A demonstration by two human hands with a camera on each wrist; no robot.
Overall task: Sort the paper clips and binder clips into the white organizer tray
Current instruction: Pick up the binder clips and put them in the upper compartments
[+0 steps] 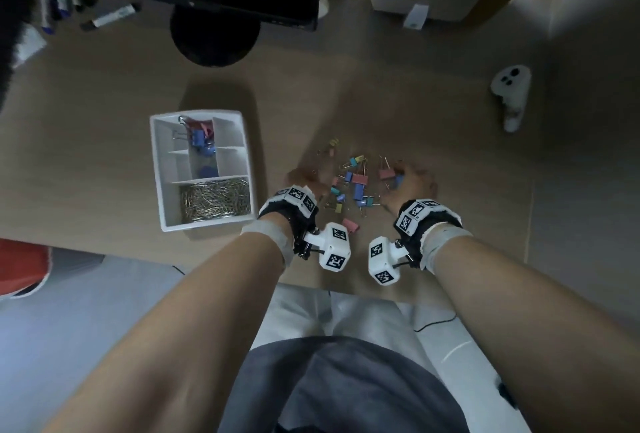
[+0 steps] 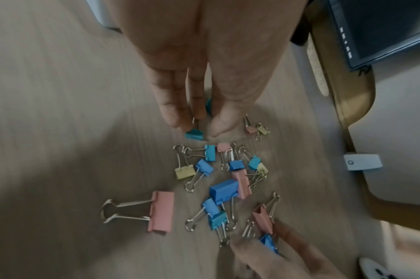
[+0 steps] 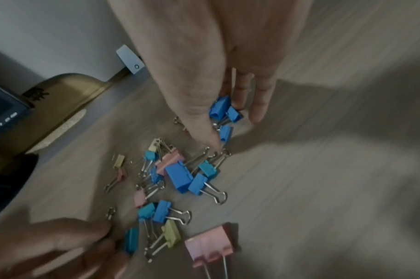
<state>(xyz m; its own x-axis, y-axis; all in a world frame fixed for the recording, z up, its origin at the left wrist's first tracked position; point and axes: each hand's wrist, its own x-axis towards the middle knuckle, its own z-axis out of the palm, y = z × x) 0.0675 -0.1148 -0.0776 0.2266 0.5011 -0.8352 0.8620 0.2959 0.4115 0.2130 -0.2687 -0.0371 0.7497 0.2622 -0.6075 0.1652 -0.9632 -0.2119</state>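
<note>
— Head view is showing the tray [image 1: 157,169] sitting left of the pile [image 1: 353,183] on the desk [image 1: 104,138], well apart from it. How far along is the sorting looking?

— Partway, by my judgement. The paper clips [image 1: 214,202] are filling the near compartment, and none seems to be lying loose on the desk. A few binder clips [image 1: 197,136] are sitting in the middle far compartment. The small side compartments are looking bare, though blur is making that uncertain.

— So what is remaining?

— Mostly the pile: blue, pink, teal and yellow binder clips, plus a big pink clip [image 2: 161,210] lying apart, nearer the person.

— And the hands?

— Both are working at the pile. The left hand [image 2: 192,71] is pinching a teal clip [image 2: 194,134] by its wire handle, a second teal one tucked behind the fingers. The right hand [image 3: 218,66] is curling round a few blue clips [image 3: 224,109], gathering more.
</note>
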